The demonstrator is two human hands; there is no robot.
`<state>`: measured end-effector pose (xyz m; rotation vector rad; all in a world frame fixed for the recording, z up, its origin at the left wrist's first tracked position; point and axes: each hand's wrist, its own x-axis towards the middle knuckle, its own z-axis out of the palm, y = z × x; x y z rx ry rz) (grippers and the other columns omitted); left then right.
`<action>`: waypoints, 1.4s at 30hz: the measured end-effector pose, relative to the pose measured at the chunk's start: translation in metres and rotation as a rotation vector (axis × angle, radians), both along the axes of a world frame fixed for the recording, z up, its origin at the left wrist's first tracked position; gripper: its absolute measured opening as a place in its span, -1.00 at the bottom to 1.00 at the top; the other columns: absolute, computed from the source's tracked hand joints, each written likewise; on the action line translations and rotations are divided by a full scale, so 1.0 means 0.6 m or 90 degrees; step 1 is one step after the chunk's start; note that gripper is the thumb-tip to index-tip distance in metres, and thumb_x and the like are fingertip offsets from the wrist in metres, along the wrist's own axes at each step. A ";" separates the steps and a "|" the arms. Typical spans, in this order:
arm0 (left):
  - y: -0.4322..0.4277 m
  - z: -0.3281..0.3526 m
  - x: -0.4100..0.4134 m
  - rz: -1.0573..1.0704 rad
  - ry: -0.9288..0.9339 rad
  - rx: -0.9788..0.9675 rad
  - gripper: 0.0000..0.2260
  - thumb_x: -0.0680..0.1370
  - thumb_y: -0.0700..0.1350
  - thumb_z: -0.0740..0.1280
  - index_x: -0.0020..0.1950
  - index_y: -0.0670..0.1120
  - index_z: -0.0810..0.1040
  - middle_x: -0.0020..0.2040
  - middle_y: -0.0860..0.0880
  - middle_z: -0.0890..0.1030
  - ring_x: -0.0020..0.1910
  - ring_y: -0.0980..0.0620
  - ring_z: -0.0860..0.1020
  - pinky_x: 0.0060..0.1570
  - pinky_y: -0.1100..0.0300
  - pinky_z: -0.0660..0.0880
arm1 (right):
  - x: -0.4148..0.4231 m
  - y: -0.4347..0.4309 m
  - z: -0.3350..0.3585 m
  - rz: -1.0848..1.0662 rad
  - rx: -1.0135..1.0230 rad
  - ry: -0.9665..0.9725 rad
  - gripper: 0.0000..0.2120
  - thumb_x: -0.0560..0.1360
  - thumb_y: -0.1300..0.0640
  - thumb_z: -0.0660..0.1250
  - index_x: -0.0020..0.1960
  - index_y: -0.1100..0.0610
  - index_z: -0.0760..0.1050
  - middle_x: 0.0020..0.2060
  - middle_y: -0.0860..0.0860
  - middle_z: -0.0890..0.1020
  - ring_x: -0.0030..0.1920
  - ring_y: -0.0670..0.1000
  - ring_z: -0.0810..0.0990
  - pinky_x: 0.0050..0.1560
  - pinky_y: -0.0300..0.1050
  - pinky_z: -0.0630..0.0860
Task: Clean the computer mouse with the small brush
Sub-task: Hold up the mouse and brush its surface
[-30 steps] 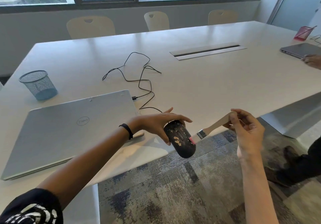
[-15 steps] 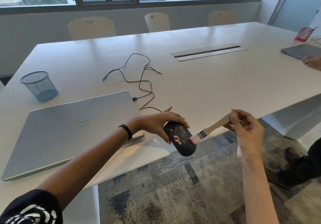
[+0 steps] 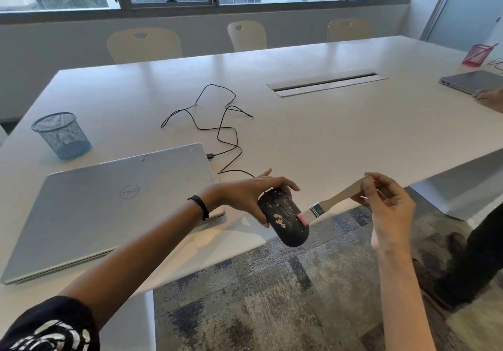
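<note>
Carpet (image 3: 272,296) nearest of all, a mottled grey and beige weave, and above it, just off the bench (image 3: 326,138) edge, the action. The left hand (image 3: 245,195) grips the computer mouse (image 3: 283,218) from its far end, fingers curled over the top, tilting it down toward the floor. It's a smooth, rounded black shell, speckled with pale crumbs and one bigger flaky patch beside the wheel. The right hand (image 3: 389,209) pinches the small brush (image 3: 334,201) by the end of its flat, pale wooden handle; a shiny metal band leads to pink bristles, and those bristles touch the mouse's right flank.

On the left wrist, a dark band (image 3: 200,206). Just behind it, a closed silver laptop (image 3: 109,206) lies flat on the glossy white bench, matte lid, round logo. A thin black cable (image 3: 220,130) runs from its far right corner and loops loosely across the surface.

Further left, a blue wire-mesh cup (image 3: 62,135), round and tapered; I can't see anything inside it. Mid-bench, a long metal cable slot (image 3: 326,82). Far right, a second closed laptop (image 3: 473,81), and a pink mesh cup (image 3: 477,55) with a thin stick poking out. Beyond, three cream chairs (image 3: 246,36).
</note>
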<state>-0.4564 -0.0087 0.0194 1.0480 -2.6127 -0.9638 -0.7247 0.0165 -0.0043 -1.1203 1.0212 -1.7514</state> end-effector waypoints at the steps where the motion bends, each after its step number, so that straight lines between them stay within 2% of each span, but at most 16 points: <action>1: -0.001 0.000 0.000 -0.002 0.000 -0.005 -0.30 0.34 -0.21 0.52 0.40 -0.03 0.27 0.24 0.00 0.47 0.33 0.08 0.38 0.47 -0.02 -0.29 | 0.000 0.001 0.001 0.006 0.000 0.001 -0.90 0.46 0.18 0.38 -0.05 0.05 0.61 -0.30 -0.16 0.70 -0.24 -0.17 0.67 -0.21 -0.26 0.63; 7: -0.007 -0.002 0.001 -0.023 0.005 -0.042 -0.41 0.34 -0.15 0.53 0.33 -0.01 0.41 0.26 -0.02 0.48 0.35 0.06 0.34 0.45 -0.04 -0.28 | 0.003 0.004 0.009 0.001 -0.023 -0.019 -0.89 0.44 0.15 0.38 -0.04 0.04 0.60 -0.29 -0.17 0.69 -0.21 -0.18 0.66 -0.20 -0.24 0.63; 11: -0.009 -0.005 0.000 -0.023 -0.001 -0.047 -0.40 0.35 -0.13 0.53 0.33 0.03 0.40 0.30 -0.04 0.46 0.45 0.06 0.23 0.46 -0.11 -0.29 | -0.001 0.002 0.008 -0.003 -0.009 -0.019 -0.90 0.44 0.15 0.39 -0.05 0.03 0.61 -0.27 -0.16 0.70 -0.19 -0.17 0.67 -0.18 -0.24 0.64; 16: -0.008 -0.008 0.000 -0.014 0.018 -0.056 -0.35 0.34 -0.15 0.54 0.38 -0.01 0.36 0.29 -0.04 0.46 0.38 0.06 0.32 0.44 0.01 -0.28 | -0.004 0.003 0.008 0.036 0.009 0.004 -0.89 0.40 0.10 0.41 -0.13 -0.06 0.67 -0.27 -0.14 0.70 -0.22 -0.14 0.68 -0.19 -0.24 0.63; 19: -0.010 -0.008 -0.002 -0.019 0.009 -0.068 -0.38 0.34 -0.13 0.54 0.36 -0.01 0.40 0.30 -0.07 0.46 0.43 0.04 0.25 0.46 -0.05 -0.26 | -0.005 0.001 0.011 0.018 0.002 -0.017 -0.89 0.39 0.10 0.41 -0.15 -0.08 0.67 -0.28 -0.17 0.69 -0.20 -0.18 0.66 -0.18 -0.25 0.63; 23: -0.011 -0.008 -0.001 -0.017 0.015 -0.070 -0.41 0.35 -0.14 0.53 0.34 0.00 0.42 0.30 -0.05 0.46 0.44 0.06 0.23 0.47 -0.09 -0.26 | -0.009 0.001 0.009 0.042 0.015 0.008 -0.89 0.39 0.08 0.42 -0.13 -0.09 0.68 -0.26 -0.15 0.71 -0.21 -0.15 0.68 -0.19 -0.25 0.63; 32: -0.013 -0.011 0.003 -0.014 0.027 -0.089 -0.43 0.36 -0.13 0.52 0.33 -0.01 0.42 0.26 -0.06 0.47 0.38 0.03 0.31 0.43 0.05 -0.23 | -0.010 -0.005 0.006 0.008 0.008 -0.025 -0.88 0.42 0.13 0.41 -0.13 -0.07 0.67 -0.27 -0.16 0.69 -0.17 -0.17 0.67 -0.18 -0.23 0.64; 35: -0.015 -0.012 0.003 -0.017 0.027 -0.095 -0.43 0.36 -0.12 0.52 0.33 0.00 0.43 0.26 -0.05 0.47 0.37 0.02 0.32 0.43 0.03 -0.23 | -0.011 -0.007 0.003 0.005 0.016 -0.021 -0.85 0.46 0.18 0.40 -0.13 -0.06 0.67 -0.27 -0.15 0.69 -0.18 -0.16 0.67 -0.20 -0.24 0.64; 38: -0.016 -0.013 0.003 -0.017 0.026 -0.095 -0.43 0.36 -0.12 0.52 0.33 0.00 0.43 0.27 -0.05 0.47 0.39 0.04 0.30 0.45 -0.02 -0.23 | -0.010 -0.006 0.004 0.028 0.029 -0.004 -0.87 0.41 0.13 0.42 -0.15 -0.08 0.68 -0.28 -0.15 0.71 -0.22 -0.15 0.68 -0.21 -0.25 0.63; 42: -0.019 -0.013 0.002 -0.018 0.022 -0.095 -0.42 0.36 -0.12 0.53 0.33 0.00 0.42 0.28 -0.04 0.46 0.41 0.06 0.26 0.45 -0.06 -0.24 | -0.012 -0.008 0.004 0.011 0.021 -0.019 -0.81 0.47 0.21 0.39 -0.15 -0.07 0.67 -0.28 -0.16 0.70 -0.19 -0.17 0.67 -0.20 -0.26 0.63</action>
